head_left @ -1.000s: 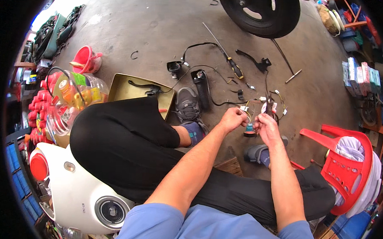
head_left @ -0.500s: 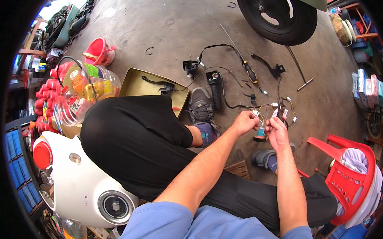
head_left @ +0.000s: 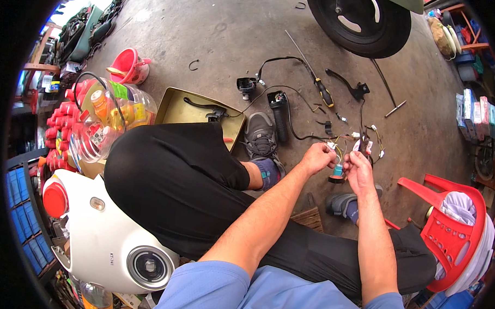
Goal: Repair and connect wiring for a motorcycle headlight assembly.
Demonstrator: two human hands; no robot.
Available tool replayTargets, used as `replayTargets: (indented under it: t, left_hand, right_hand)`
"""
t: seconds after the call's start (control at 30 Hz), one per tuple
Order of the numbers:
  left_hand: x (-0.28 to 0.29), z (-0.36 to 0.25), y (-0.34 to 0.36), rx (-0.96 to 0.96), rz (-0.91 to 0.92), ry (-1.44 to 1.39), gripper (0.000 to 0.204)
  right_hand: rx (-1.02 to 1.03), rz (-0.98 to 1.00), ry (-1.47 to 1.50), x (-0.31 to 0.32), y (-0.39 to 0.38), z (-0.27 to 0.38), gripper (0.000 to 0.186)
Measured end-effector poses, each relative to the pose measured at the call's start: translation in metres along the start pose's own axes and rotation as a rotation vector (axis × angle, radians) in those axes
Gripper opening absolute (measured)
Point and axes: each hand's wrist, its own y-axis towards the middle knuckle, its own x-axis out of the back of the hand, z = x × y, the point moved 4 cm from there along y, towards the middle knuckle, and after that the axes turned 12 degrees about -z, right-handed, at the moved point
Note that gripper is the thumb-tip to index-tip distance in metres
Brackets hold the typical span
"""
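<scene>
In front of me both hands are close together over a spread of thin wires (head_left: pixel 343 140) with white connectors. My left hand (head_left: pixel 317 160) is closed, thumb and forefinger pinching a thin wire at the bundle's near end. My right hand (head_left: pixel 358 173) is closed too, its fingertips pressed together among the wires; what they hold is too small to make out. Just below and between the hands is a small teal part with a black round base (head_left: pixel 337 174). A black handlebar grip (head_left: pixel 280 117), a black switch housing (head_left: pixel 246 87) and a brake lever (head_left: pixel 348 84) lie beyond, cabled to wires.
A yellow-black screwdriver (head_left: pixel 324 93) and a metal T-bar tool (head_left: pixel 394 109) lie on the floor. A metal tray (head_left: pixel 172 104) holds another lever at left. A scooter wheel (head_left: pixel 366 22) stands ahead; a red plastic chair (head_left: pixel 446 237) is at right, a white scooter panel (head_left: pixel 100 231) at left.
</scene>
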Motion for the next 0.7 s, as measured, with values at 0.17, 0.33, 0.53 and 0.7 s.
replayTargets:
  t: [0.17, 0.33, 0.53, 0.7]
  left_hand:
    - [0.0009, 0.0009, 0.001, -0.006, 0.002, -0.001, 0.02]
    - [0.0017, -0.0004, -0.0004, -0.008, -0.011, 0.015, 0.02]
    - [0.001, 0.0005, 0.0001, -0.017, -0.001, -0.019, 0.02]
    - [0.0011, 0.0011, 0.0003, -0.008, -0.001, -0.014, 0.019]
  right_hand:
    - [-0.001, -0.005, -0.008, -0.0019, -0.0008, 0.0003, 0.007]
    - [-0.001, -0.001, -0.013, 0.0001, 0.0001, -0.0009, 0.008]
    - [-0.003, -0.003, -0.017, 0.002, 0.0013, -0.0022, 0.008]
    - [-0.012, -0.031, -0.032, 0.0045, 0.0017, -0.0038, 0.008]
